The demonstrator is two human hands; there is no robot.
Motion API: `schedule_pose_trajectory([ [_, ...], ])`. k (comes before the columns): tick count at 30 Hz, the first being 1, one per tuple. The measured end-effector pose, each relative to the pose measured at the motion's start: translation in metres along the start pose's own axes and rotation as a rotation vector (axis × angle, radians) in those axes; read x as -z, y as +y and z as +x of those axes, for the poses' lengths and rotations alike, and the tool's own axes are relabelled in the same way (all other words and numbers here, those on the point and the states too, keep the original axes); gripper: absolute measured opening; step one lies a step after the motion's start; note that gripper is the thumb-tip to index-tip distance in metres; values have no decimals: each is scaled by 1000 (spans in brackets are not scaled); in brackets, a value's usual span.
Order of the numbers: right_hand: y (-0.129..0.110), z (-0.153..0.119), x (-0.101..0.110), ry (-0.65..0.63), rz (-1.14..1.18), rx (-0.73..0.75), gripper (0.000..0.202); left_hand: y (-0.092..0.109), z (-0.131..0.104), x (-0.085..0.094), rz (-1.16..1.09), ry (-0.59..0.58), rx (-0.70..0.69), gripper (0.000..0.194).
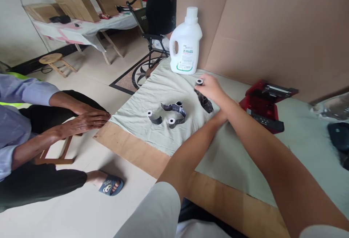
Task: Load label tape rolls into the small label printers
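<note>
The right hand [211, 88] is gripping a roll of dark tape-like strip [199, 82] near the middle of the view, its fingers closing around the roll while the pale, hollow end is facing up beside the thumb. The right forearm [253, 139] is stretching in from the lower right, slanting up and leftward over the table's pale green cloth [141, 129]. A loose, dark, shiny tail [205, 104] is trailing from the held roll, just below the fingers. The left forearm [188, 154] is angling up from the bottom, its wrist passing beneath the right forearm; the left hand is hiding there, so whether it is open or holding anything cannot be told. Three more rolls are lying to the left of the right hand, apart from it: one nearest the table edge [154, 118], one toward the front [172, 122] and one just behind [179, 104], with dark strips curling beside them. A white bottle [185, 45] is standing beyond the right hand, and an open red case [263, 108] is resting to the right of the forearms. At the left, a seated person's hands [87, 119] are resting together by the table corner.
</note>
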State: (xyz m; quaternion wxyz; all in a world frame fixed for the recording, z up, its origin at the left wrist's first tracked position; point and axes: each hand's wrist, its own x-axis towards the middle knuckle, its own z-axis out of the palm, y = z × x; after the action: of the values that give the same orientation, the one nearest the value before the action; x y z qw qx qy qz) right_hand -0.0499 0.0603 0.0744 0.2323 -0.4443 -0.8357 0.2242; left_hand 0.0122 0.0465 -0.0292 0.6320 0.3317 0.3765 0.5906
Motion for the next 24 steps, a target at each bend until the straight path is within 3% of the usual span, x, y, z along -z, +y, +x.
schedule_pose_trajectory([
  [3,-4,23,-48,-91,-64,10,31,0,3,2,-20,-127,20,29],
  [5,-8,26,-67,-137,-115,-35,33,-1,5,5,-27,-158,16,26],
  [8,-17,24,-77,-204,-196,-144,34,-4,10,8,-30,-196,0,22],
  [11,-27,15,-68,-205,-261,-176,44,-8,15,10,-13,-198,28,20],
  [13,-33,-2,-57,-96,-252,-19,52,-7,15,10,-19,-197,28,19],
  [15,-40,-27,-47,-13,-213,294,48,-5,12,10,-42,-205,-4,19],
  [17,-46,-56,-40,-114,-196,623,36,-1,6,10,-68,-196,-32,18],
  [19,-51,-80,-38,-333,-235,813,24,3,1,9,-107,-152,-34,17],
  [21,-52,-96,-40,-506,-297,835,13,8,-4,6,-201,-64,-32,18],
  [24,-47,-104,-42,-527,-251,716,10,20,-10,3,-433,133,-70,23],
])
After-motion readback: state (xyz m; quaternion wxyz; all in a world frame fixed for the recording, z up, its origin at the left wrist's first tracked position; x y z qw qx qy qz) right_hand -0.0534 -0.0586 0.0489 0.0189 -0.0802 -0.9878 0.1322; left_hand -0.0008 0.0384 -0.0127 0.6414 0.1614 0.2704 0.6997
